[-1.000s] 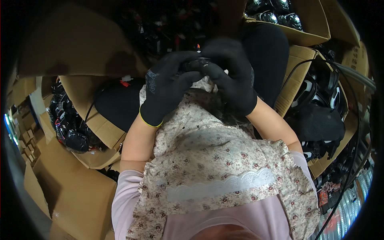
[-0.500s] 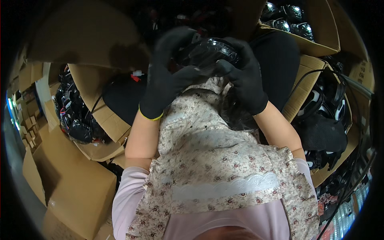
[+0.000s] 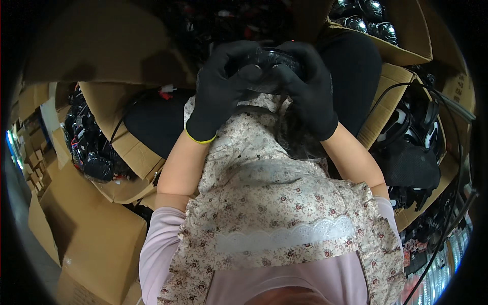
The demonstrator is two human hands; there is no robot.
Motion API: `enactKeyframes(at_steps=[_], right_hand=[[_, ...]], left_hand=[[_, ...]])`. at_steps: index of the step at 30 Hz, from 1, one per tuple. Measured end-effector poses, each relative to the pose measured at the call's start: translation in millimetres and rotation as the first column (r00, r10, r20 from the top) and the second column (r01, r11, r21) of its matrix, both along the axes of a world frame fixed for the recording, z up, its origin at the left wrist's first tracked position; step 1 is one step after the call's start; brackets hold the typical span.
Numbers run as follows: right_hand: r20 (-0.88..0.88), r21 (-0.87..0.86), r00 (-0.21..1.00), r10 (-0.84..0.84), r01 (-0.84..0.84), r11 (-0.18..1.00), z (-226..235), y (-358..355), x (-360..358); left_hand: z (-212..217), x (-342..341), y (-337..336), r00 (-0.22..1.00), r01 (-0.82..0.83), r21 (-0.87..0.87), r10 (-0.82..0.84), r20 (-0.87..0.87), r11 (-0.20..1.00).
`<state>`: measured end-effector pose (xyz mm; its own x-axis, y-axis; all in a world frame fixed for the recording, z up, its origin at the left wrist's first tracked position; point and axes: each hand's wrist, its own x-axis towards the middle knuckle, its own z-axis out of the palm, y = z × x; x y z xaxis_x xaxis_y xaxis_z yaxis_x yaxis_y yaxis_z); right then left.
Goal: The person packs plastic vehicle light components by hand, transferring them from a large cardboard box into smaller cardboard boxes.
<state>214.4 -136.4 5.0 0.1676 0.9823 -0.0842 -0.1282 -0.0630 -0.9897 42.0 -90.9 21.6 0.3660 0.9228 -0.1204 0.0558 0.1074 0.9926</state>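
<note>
Over my lap, both hands in black knit gloves hold a glossy black rounded part (image 3: 277, 55); its exact kind cannot be made out. My left hand (image 3: 219, 84) closes round its left side, the thumb lying across the near face. On the other side my right hand (image 3: 311, 89) grips it, thumb bent toward the middle. The gloves cover most of the part. Dark, filmy plastic (image 3: 299, 137) lies on the flowered apron (image 3: 274, 198) below my right hand.
An open carton (image 3: 137, 152) of black wrapped parts stands at left, near a red-and-white connector (image 3: 166, 91). At right, another carton (image 3: 384, 109) holds black parts, with a black cable (image 3: 460, 147) beside it. Shiny round parts (image 3: 373, 10) fill a box at upper right.
My left hand has moved right and inward, closer to my right hand. Both thumbs now press over the near face of the part, and less of it shows.
</note>
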Motion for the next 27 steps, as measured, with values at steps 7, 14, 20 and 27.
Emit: enactKeyframes(at_steps=[7,14,20,27], right_hand=[[0.044,0.005,0.998,0.055,-0.055,0.998,2.3,-1.8,1.3],[0.075,0.207,0.99,-0.122,0.105,0.973,-5.5,3.6,-4.3],[-0.258,-0.107,0.96,0.109,-0.14,0.984,4.2,0.4,-2.3],[0.354,0.157,0.932,0.083,-0.146,0.977,-1.7,0.7,-2.4]], left_hand=[[1.4,0.4,-1.2,0.995,0.096,-0.073,-0.096,0.001,0.993],[-5.8,-1.4,-1.8,0.995,0.03,0.117,-0.018,-0.101,0.993],[-18.2,-20.6,-2.2,0.977,-0.135,0.003,0.132,0.167,0.991],[15.2,-10.2,14.6,0.934,0.282,0.568,-0.086,-0.346,0.773]])
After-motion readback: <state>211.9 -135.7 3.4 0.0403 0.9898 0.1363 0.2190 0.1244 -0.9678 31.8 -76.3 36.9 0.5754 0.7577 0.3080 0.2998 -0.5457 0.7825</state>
